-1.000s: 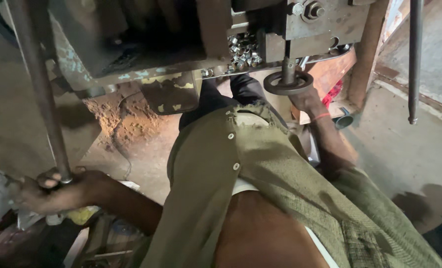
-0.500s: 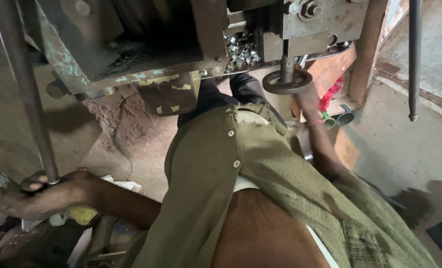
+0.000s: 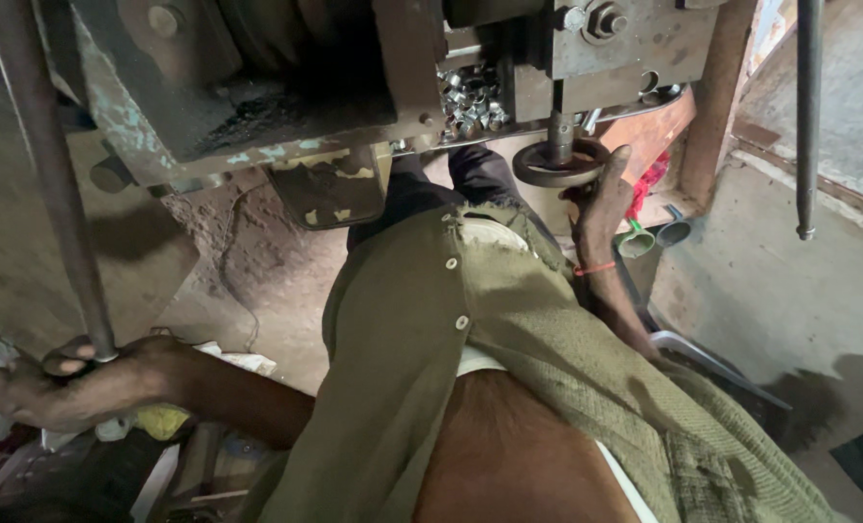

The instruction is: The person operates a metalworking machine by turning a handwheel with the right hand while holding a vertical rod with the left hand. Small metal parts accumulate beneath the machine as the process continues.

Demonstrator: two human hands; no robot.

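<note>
My left hand is wrapped around the lower end of a long rusty metal lever bar at the lower left. My right hand reaches up and holds the rim of a small dark round handwheel under a worn grey-green press machine. A heap of small shiny metal rings lies on the machine bed just above the wheel. My olive shirt fills the middle of the view.
A second thin metal rod hangs at the right. Green and grey small scoops sit near a reddish wooden post. Concrete floor lies to the right; clutter and a yellow rag lie at the lower left.
My left hand has stayed clamped on the lever bar while the view shifted and it drifted slightly. My right hand remains at the handwheel.
</note>
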